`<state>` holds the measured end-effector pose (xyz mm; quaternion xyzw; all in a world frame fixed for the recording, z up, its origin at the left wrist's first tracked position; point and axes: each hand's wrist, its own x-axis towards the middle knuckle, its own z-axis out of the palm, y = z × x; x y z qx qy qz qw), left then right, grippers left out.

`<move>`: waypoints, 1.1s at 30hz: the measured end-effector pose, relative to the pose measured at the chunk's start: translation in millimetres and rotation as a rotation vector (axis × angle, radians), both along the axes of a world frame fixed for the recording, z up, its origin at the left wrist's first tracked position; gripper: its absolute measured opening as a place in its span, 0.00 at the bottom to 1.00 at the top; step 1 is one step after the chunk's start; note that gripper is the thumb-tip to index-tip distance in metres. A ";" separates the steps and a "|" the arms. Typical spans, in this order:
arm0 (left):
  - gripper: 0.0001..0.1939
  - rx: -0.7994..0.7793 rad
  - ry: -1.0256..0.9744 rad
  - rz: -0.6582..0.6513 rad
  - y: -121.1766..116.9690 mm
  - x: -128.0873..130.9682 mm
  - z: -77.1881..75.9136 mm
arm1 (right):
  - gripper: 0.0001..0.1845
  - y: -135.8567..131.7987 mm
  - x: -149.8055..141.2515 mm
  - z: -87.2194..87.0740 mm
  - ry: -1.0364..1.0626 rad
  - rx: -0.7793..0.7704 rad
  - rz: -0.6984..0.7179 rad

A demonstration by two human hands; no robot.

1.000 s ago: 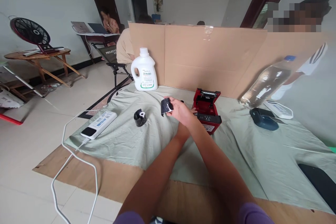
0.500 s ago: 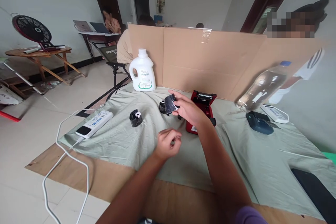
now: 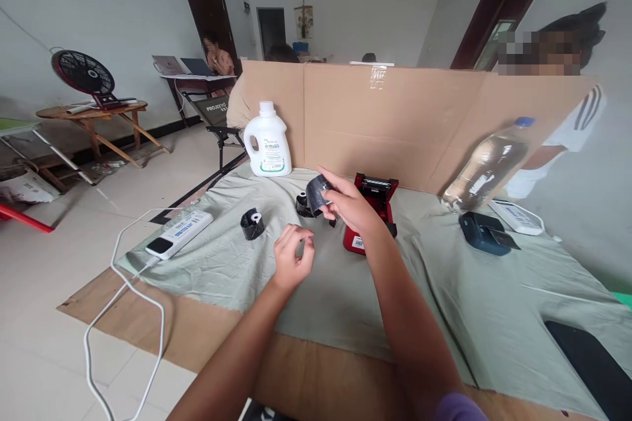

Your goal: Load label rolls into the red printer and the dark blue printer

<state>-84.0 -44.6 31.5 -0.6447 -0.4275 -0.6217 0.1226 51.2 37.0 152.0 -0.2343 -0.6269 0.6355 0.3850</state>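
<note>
While your right hand [image 3: 348, 205] grips a curled black piece [image 3: 317, 196] between thumb and fingers, your left hand [image 3: 292, 255] hangs nearer you above the cloth [image 3: 336, 316], loosely curled, not fully closed, with nothing visible in it. So, the count: 1 piece in your grasp, looking lifted off the bench [image 3: 197, 335], just left of the red box [image 3: 351, 237]. And you've got 2 more waiting! The rear black piece [image 3: 302, 204] sits just behind what you're holding, partly covered by it; whether they touch, you can't tell from this angle. The left black piece [image 3: 252, 227] stands well apart from the box, a white core [image 3: 255, 217] showing inside it.

What's done, as far as this view goes: the lid [image 3: 378, 184] is up, tipped back toward the cardboard screen [image 3: 365, 118], and 1 piece is picked up. What's left looks like this: your held piece isn't set down anywhere, those 2 lie untouched, and the lid isn't down. Your right hand and forearm hide much of the box's inside, so no call on what it contains. Judging by all that, you look partway through.
</note>
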 end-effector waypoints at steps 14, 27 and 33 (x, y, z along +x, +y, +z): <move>0.26 -0.126 -0.194 0.080 12.5 -12.0 -18.1 | 0.38 -5.7 7.5 2.8 -0.200 -0.155 0.317; 0.24 -0.142 -0.216 0.071 10.9 -9.5 -19.9 | 0.34 -3.6 6.0 0.2 -0.103 -0.247 0.407; 0.23 -0.142 -0.182 0.093 8.9 -8.3 -15.5 | 0.33 -0.6 4.6 -3.1 -0.094 -0.273 0.423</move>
